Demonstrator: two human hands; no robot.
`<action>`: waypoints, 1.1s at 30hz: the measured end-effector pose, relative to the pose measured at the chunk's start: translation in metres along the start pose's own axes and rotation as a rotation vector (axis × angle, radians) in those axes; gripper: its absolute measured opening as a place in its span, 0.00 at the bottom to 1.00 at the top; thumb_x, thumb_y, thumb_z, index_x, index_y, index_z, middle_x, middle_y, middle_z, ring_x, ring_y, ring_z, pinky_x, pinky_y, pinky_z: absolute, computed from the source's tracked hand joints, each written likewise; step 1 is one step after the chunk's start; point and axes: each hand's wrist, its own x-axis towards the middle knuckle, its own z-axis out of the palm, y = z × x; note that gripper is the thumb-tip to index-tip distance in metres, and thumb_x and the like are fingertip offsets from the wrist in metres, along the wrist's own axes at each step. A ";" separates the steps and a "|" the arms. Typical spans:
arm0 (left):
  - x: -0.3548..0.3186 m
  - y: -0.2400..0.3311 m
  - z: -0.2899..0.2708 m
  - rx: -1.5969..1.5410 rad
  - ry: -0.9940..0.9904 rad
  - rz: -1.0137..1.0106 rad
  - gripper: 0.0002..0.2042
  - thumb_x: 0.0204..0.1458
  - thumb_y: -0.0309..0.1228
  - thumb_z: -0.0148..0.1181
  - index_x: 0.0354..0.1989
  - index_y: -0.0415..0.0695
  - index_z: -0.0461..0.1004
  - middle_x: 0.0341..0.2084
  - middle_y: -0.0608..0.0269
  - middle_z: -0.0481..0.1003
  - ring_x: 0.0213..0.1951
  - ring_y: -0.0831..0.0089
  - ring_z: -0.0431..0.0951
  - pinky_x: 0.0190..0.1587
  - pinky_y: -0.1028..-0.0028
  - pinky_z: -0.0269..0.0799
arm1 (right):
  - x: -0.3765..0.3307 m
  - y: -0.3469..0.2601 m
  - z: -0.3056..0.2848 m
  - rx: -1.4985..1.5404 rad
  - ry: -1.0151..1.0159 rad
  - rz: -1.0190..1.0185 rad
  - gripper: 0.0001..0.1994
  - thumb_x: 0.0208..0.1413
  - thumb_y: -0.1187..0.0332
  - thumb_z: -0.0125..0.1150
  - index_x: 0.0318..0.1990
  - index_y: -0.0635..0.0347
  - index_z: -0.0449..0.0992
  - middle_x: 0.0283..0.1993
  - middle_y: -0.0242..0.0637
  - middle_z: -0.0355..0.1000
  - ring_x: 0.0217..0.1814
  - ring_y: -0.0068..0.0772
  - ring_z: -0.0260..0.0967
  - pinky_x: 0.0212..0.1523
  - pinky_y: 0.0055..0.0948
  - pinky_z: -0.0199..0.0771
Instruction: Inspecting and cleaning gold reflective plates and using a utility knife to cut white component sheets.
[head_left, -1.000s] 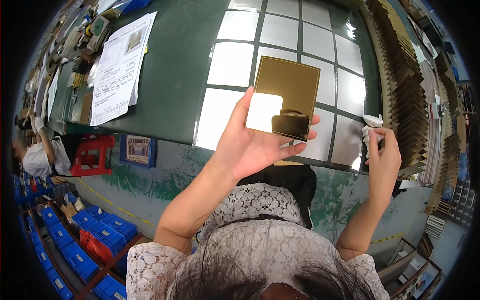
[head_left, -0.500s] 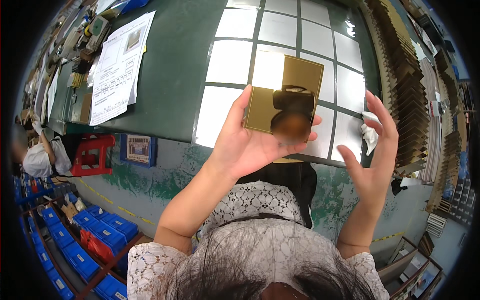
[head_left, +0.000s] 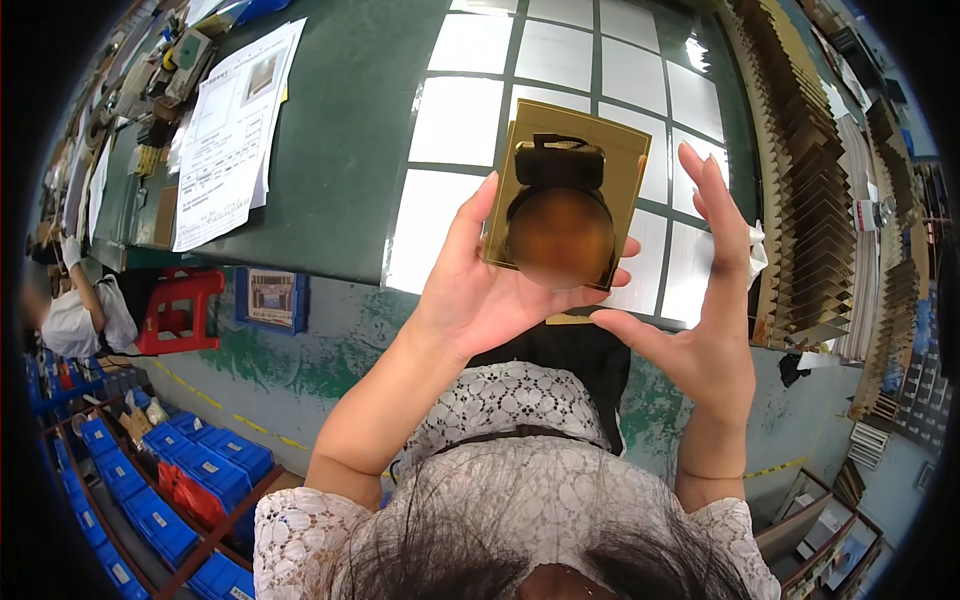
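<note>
A gold, mirror-shiny rectangular plate rests in my left hand. The thumb lies along its left edge, while fingertips show past its right side. Dark and orange reflections fill its face. To the right of the plate, my right hand holds nothing, its thumb and fingers spread apart. Rows of white-looking rectangular panels lie on the dark green table beneath and beyond the plate. A white crumpled cloth sits by the table's right edge, partly behind my right hand.
Many thin brownish plates stand in a long row at the right. Printed papers lie on the table's left part. At the far left are a co-worker, a red stool and several blue bins.
My right hand has moved left, closer to the plate. The plate has tilted slightly in my left hand, so the bright white reflection on it is gone.
</note>
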 end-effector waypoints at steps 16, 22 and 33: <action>0.001 -0.006 0.007 -0.086 0.006 0.054 0.34 0.60 0.57 0.25 0.65 0.42 0.52 0.55 0.40 0.65 0.53 0.46 0.69 0.56 0.54 0.63 | 0.020 -0.004 0.005 -0.050 -0.010 -0.065 0.61 0.22 0.57 0.79 0.68 0.59 0.47 0.69 0.46 0.51 0.70 0.47 0.47 0.67 0.43 0.49; 0.003 -0.006 0.000 -0.285 -0.097 0.026 0.35 0.59 0.58 0.23 0.64 0.42 0.55 0.54 0.40 0.65 0.51 0.46 0.69 0.56 0.54 0.64 | 0.016 0.002 0.005 -0.012 -0.004 -0.077 0.62 0.23 0.55 0.79 0.68 0.60 0.45 0.68 0.50 0.51 0.70 0.47 0.48 0.67 0.45 0.47; 0.003 -0.004 0.012 -0.024 0.022 0.046 0.35 0.60 0.57 0.26 0.66 0.42 0.51 0.56 0.43 0.64 0.52 0.45 0.70 0.55 0.55 0.66 | 0.024 -0.003 0.000 -0.030 -0.029 -0.086 0.58 0.25 0.59 0.79 0.67 0.61 0.48 0.69 0.46 0.51 0.70 0.47 0.48 0.68 0.43 0.46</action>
